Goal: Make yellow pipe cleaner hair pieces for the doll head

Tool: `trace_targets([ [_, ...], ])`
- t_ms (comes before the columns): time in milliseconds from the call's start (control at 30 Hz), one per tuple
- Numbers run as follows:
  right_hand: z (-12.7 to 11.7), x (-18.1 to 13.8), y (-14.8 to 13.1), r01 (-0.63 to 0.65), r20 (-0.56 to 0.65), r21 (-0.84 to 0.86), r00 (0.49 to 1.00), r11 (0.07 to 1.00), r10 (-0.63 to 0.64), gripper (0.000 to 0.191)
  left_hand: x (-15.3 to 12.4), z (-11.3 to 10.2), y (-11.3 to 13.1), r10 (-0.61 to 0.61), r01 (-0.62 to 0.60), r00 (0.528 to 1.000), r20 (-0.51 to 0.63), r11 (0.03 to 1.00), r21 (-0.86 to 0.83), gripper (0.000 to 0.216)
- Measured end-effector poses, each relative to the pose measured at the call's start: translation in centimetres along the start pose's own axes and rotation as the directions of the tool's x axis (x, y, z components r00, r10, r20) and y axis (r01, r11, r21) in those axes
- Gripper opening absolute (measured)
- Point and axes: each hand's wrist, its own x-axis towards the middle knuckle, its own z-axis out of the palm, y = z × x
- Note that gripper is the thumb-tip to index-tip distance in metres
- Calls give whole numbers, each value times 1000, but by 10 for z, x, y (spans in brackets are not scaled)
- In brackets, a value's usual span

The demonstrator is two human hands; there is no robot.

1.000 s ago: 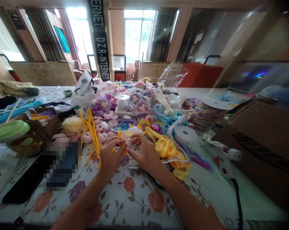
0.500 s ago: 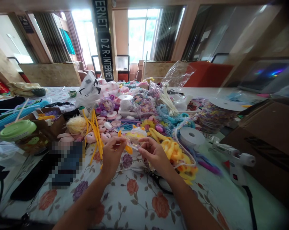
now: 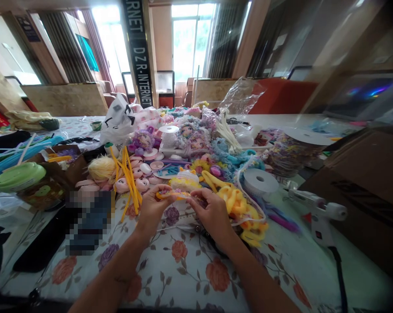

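A yellow strip with pinkish, multicoloured trim (image 3: 174, 194) stretches level between my two hands, above the flowered tablecloth (image 3: 170, 269). My left hand (image 3: 151, 213) pinches its left end between thumb and fingers. At its right end, my right hand (image 3: 212, 211) is closed in a pinch. Just behind the strip sits a small white-and-yellow piece with orange-yellow tips (image 3: 185, 177). Fluffy yellow pipe cleaners (image 3: 232, 200) lie in a heap by my right hand. Beneath that wrist, a dark scissors handle (image 3: 212, 244) is mostly hidden.
Yellow sticks (image 3: 128, 174) and doll heads (image 3: 141, 185) lie left of centre. At right are a white ribbon spool (image 3: 261, 181), a glue gun (image 3: 323, 217) and a cardboard box (image 3: 369, 195). A green-lidded cup (image 3: 23, 182) stands left. Doll decorations (image 3: 196, 141) pile up behind.
The yellow piece, which hung slanted from my left fingers beside the trim, now lies level along it between both hands. My left hand has turned slightly; the right hand stays close by.
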Motion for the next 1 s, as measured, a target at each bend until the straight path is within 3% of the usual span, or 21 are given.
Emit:
trace_targets([
  [133, 4, -5, 6, 172, -76, -201, 979, 964, -191, 23, -1, 0, 2, -29, 30, 1000, -7, 999, 15, 21],
  [233, 7, -7, 9, 230, -95, -327, 957, 917, -274, 26, -1, 0, 4, -30, 29, 1000, 4, 999, 43, 21],
  [400, 6, -8, 6, 241, -128, -282, 950, 929, -285, 17, -1, 2, 6, -12, 9, 999, 38, 996, 91, 23],
  [533, 4, -5, 3, 157, -162, -105, 971, 982, -173, 12, -2, 2, 4, -50, 45, 996, 71, 996, 72, 25],
  [633, 2, 1, 3, 40, -132, 149, 991, 988, -20, 15, -2, 2, 3, -96, 96, 990, 105, 995, 7, 27],
  [767, 0, 5, 7, -175, 45, 455, 984, 873, 174, 22, -3, 3, 3, -134, 142, 979, 156, 989, -39, 28],
  [867, -1, 4, 7, -286, 129, 528, 958, 800, 257, 25, -4, 4, 2, -144, 153, 976, 162, 987, -44, 29],
  [1000, -1, 3, 8, -339, 162, 577, 939, 743, 302, 27, -3, 2, -2, -120, 121, 977, 178, 993, 6, 25],
])
